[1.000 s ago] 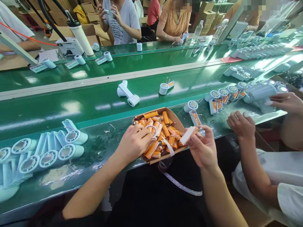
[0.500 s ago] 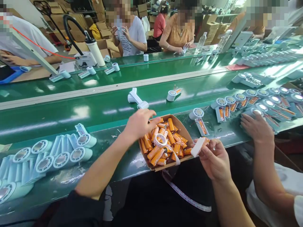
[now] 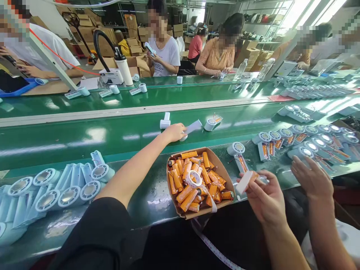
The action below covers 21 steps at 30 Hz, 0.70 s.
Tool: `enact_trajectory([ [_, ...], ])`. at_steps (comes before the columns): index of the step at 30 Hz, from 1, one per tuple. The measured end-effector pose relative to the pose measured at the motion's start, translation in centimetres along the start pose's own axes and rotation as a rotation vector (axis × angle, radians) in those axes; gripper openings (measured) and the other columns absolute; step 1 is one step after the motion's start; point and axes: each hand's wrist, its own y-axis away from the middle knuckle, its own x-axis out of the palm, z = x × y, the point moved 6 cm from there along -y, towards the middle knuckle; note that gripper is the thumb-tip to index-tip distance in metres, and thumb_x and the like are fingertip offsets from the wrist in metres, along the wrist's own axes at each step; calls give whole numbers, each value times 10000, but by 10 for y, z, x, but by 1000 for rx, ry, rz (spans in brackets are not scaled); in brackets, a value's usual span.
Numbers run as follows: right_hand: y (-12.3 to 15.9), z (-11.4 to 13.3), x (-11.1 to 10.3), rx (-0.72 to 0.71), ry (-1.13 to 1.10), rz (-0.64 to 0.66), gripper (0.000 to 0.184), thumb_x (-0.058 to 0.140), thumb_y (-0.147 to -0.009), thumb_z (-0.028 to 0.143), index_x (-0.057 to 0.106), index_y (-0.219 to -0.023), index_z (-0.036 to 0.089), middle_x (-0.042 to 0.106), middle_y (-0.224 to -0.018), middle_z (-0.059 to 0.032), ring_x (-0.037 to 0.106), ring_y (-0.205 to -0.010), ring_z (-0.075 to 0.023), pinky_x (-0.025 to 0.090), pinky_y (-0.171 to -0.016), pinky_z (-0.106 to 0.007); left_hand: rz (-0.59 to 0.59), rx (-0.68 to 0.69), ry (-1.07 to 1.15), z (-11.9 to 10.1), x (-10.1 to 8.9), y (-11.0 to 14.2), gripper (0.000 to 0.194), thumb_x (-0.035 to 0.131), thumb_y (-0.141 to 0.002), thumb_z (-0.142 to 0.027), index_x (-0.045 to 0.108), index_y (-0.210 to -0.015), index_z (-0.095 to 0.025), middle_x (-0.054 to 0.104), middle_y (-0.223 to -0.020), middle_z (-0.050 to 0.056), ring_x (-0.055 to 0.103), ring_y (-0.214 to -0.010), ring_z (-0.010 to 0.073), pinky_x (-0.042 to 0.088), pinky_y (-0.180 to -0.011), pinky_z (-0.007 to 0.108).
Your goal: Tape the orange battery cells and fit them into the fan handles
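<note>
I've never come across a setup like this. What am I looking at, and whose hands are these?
There is no machine doing the handling: a person works bare-handed, and every picture comes from one camera worn on their head. The left hand grips a pale blue part, blurred, over the green belt. The right hand holds an orange-wrapped piece with a white face. Between the arms, a cardboard box holds many orange cylinders and a tape roll. Pale blue housings with round ends sit on the left. The hand at far right belongs to a co-worker.
</note>
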Motion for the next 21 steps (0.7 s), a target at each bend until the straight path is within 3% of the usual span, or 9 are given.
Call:
enact_trajectory([
  [4,-58,13,35,-140,50,70,477,963,-743,356,724,-1156,342,845,-1007,-27,818,-1012,-291,663,-917,-494,140,165,-76,-25,10,-18,183,740,-767,-139,821,-891,-246,799,-1158,56,730,-1120,254,500,-1049,311],
  [7,-109,7,68,-186,164,143,421,950,-737,372,764,-1107,294,846,-1011,-37,807,-1032,-278,653,-944,-477,193,221,-106,-34,18,-23,160,733,-732,-129,816,-801,-247,823,-984,55,751,-1012,247,539,-930,297],
  [11,-160,-12,104,-183,348,291,445,923,-716,423,788,-1100,243,840,-958,-36,805,-920,-247,663,-912,-446,186,272,-56,-25,15,-19,152,697,-845,-261,827,-920,-281,796,-1254,-15,726,-1132,192,521,-935,230],
  [14,-177,-25,120,-156,447,407,425,885,-736,422,802,-1104,227,839,-970,-41,803,-925,-245,665,-928,-443,149,281,-8,-20,13,-14,172,665,-900,-303,821,-965,-275,729,-1410,-22,679,-1253,177,483,-1016,214],
  [18,-181,-27,128,-210,536,471,387,834,-786,364,798,-1149,237,843,-1007,-36,804,-945,-235,663,-932,-409,112,257,34,-27,18,-17,113,710,-863,-280,807,-919,-290,761,-1345,-34,699,-1209,193,487,-1010,239],
  [21,-178,-27,127,-270,758,525,317,760,-850,270,801,-1163,247,842,-935,-21,798,-854,-210,656,-887,-371,98,228,65,-34,20,-23,57,751,-824,-275,797,-854,-293,784,-1294,-40,718,-1176,215,501,-982,260],
])
